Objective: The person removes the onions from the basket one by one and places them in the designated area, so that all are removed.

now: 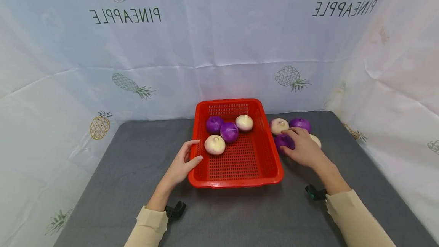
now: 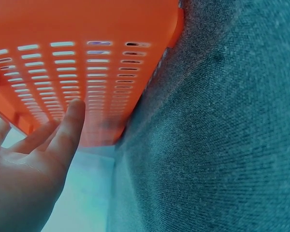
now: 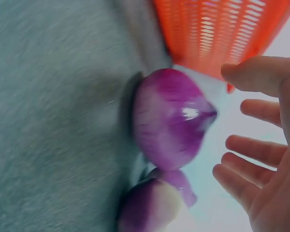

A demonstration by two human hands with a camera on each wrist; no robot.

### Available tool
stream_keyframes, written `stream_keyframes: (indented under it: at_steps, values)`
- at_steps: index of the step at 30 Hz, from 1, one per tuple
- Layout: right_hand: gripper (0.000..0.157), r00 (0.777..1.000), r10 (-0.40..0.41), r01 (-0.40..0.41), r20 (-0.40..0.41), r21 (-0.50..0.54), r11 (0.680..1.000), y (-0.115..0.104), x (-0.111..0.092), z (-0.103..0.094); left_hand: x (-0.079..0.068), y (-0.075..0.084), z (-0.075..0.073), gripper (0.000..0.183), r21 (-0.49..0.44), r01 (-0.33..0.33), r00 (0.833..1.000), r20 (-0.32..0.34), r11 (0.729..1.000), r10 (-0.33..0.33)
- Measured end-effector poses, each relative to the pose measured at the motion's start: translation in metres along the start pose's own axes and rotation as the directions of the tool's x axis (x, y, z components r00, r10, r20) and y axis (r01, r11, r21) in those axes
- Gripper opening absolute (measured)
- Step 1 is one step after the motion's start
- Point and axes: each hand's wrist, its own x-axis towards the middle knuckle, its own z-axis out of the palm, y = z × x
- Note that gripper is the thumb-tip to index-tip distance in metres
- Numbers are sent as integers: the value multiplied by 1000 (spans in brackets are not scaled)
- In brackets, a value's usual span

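Observation:
A red perforated basket (image 1: 266,142) holds two purple onions, one of them this onion (image 1: 229,132), and two pale onions, including one (image 1: 215,145) near the left side. My left hand (image 1: 180,163) grips its left rim; in the left wrist view several fingers (image 2: 70,130) show by the outer wall. To the right of the basket my right hand (image 1: 303,148) is spread around a purple onion (image 1: 284,141), thumb toward the near side. In the right wrist view a gap shows between that hand and the nearest purple onion (image 3: 171,118).
Beside the right hand lie a pale onion (image 1: 279,125), another purple onion (image 1: 300,124) and a partly covered pale onion (image 1: 316,140). All rest on a dark grey tabletop (image 1: 151,148). Behind hangs a white pineapple-print cloth (image 1: 233,45).

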Motion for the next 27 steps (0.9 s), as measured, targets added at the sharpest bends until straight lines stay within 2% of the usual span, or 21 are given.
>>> stream_keyframes:
  at_steps: [7,12,15,18,22,27]
  values:
    - [54,999,24,-16,-41,183,983,-17,-4,-12,-1,1,-1,60,-5,6,1000,-10,1000,-6]
    - [53,999,18,-1,-43,373,928,-24,-7,-9,-1,2,-1,60,-4,10,1000,-4,1000,-10]
    - [58,1000,-17,17,-6,480,877,-28,-8,-4,-1,2,-1,60,-4,8,1000,-3,1000,-8]
    - [62,999,-36,9,41,535,845,-31,-9,1,-1,2,-2,60,-4,7,1000,-6,1000,-7]
    - [63,992,-14,-61,125,577,814,-33,-14,8,-1,2,-2,60,-5,12,1000,1,1000,-12]
    - [63,976,-32,-119,213,656,745,-34,-21,14,0,1,-1,61,-24,14,1000,13,1000,-13]
